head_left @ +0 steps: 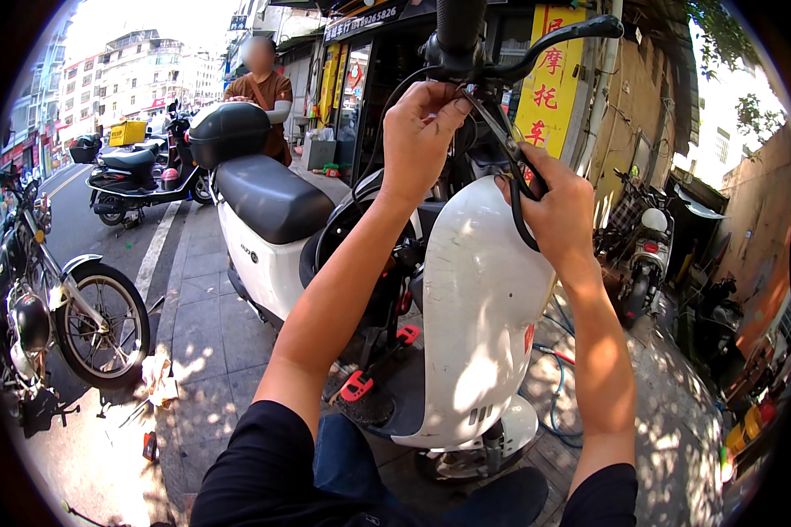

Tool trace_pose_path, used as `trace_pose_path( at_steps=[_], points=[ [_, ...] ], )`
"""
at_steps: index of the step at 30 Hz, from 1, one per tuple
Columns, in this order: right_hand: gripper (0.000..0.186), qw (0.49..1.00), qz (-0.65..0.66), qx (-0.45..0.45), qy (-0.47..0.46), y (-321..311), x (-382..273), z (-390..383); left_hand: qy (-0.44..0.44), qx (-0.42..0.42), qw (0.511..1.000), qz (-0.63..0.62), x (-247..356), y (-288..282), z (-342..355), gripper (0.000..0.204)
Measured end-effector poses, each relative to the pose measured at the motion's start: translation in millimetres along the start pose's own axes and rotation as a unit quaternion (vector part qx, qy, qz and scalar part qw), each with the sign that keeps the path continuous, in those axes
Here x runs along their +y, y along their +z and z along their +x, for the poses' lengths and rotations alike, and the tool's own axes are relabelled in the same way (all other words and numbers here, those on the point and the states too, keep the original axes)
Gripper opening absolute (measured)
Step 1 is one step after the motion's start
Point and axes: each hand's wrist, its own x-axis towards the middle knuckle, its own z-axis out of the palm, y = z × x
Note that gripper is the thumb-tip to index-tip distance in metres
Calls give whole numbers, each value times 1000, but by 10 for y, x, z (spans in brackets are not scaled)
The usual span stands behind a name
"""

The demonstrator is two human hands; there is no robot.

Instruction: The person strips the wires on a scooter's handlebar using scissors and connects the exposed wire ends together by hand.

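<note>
Before me stands a white electric scooter with its front panel (475, 290) facing me and its handlebar grip (457, 35) at the top. My left hand (422, 132) is raised just below the handlebar, thumb and fingers pinched together; what lies between them is too small to make out. In my right hand (549, 198) is a pair of black-handled scissors (492, 123), their metal blades slanting up and left toward the left fingertips. Thin dark cables run beside the fingers under the brake lever (558, 44). The scooter's black seat (272, 200) extends behind, at left.
A person (264, 97) stands behind the scooter's black top box (228, 133). At left is a motorcycle's front wheel (103, 325); a black scooter (145, 176) stands on the road. A blue hose (561, 386) lies on the paving at right, near another parked scooter (650, 246).
</note>
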Motion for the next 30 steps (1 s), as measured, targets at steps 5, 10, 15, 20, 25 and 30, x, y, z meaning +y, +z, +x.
trace_pose_path(
  at_steps=[5, 10, 15, 20, 25, 30],
  points=[
    [47, 999, -4, 21, -34, 22, 53, 12, -11, -9, 1000, -2, 40, -12, 5, 20],
    [46, 999, -14, 6, -32, 23, 42, 43, -14, -4, 1000, 6, 25, -20, 12, 22],
    [47, 999, -3, 19, -40, 57, 40, 20, -12, -2, 1000, 5, 39, 1, 9, 18],
    [48, 992, 106, 1, 68, 109, -82, -58, -14, -5, 1000, -15, 10, -24, 29, 16],
    [48, 982, 139, 26, 121, 256, -143, -139, 3, 22, 999, -29, 31, 74, 35, 12],
    [49, 984, 116, 61, 123, 274, -195, -161, 13, 36, 999, -18, -12, 119, 35, 10]
  ],
)
